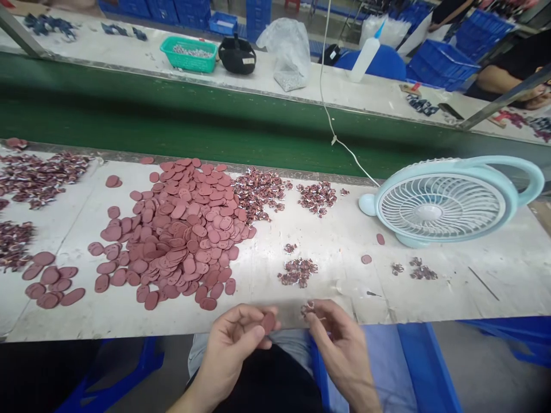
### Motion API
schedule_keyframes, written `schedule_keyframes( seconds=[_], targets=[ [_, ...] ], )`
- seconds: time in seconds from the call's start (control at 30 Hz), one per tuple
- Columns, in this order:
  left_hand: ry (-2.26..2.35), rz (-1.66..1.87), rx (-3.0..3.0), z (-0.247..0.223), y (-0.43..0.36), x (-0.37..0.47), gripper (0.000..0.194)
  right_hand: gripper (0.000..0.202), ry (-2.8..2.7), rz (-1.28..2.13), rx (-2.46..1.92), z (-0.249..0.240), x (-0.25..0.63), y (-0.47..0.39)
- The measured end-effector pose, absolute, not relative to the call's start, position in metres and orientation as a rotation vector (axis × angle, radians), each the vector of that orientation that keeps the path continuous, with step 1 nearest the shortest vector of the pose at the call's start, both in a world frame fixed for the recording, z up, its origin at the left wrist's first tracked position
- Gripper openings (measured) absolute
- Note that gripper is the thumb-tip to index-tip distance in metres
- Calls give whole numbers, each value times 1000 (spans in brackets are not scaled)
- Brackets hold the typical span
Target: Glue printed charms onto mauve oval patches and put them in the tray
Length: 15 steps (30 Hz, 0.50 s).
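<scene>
Between the thumb and fingers of my left hand (236, 344) is a flat reddish-brown oval piece (268, 323). My right hand (340, 350) pinches a small brown-and-white figure piece (307, 310), whose fine shape I cannot make out. Both hands are apart at the table's near edge. A big heap of the same oval pieces (181, 235) lies to the left. Just beyond my hands sits a small cluster of the figure pieces (298, 272), with larger piles (260, 192) of them farther back.
A light-blue fan (430, 212) stands at the right, its cord (327, 109) rising past the green belt (172, 115). A clear glue bottle (353, 288) lies on the white table (275, 229). Across the belt are a green basket (189, 54), a white bottle (365, 57) and a person's arm (508, 80).
</scene>
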<state>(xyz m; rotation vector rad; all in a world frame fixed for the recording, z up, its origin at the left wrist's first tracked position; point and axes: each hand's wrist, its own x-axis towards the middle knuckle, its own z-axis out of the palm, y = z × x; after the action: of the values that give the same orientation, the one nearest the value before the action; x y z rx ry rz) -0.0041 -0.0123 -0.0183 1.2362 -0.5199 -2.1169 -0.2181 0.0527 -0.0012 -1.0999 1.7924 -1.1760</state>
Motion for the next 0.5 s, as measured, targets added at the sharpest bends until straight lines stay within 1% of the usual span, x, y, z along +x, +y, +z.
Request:
schedule_keyframes(
  seconds=[0.1, 0.2, 0.3, 0.33, 0.43, 0.5],
  targets=[
    [-451, -2054, 1278, -26, -17, 7, 64, 31, 1879, -766, -1315, -16, -232, 42],
    [-448, -2025, 1304, -26, -19, 15, 66, 40, 1959, -682, -1423, -14, -236, 20],
    [-397, -1980, 1329, -21, -20, 15, 69, 57, 2132, -617, -1460, -3, -235, -22],
    [-380, -1984, 1328, -18, -19, 14, 70, 59, 2174, -562, -1465, 0, -235, -39],
    [-378, -2029, 1299, -12, -17, 12, 68, 51, 2300, -305, -1454, 6, -235, -89],
    [-403, -2015, 1287, -11, -15, 12, 65, 41, 2305, -212, -1466, 7, -233, -112]
  ],
)
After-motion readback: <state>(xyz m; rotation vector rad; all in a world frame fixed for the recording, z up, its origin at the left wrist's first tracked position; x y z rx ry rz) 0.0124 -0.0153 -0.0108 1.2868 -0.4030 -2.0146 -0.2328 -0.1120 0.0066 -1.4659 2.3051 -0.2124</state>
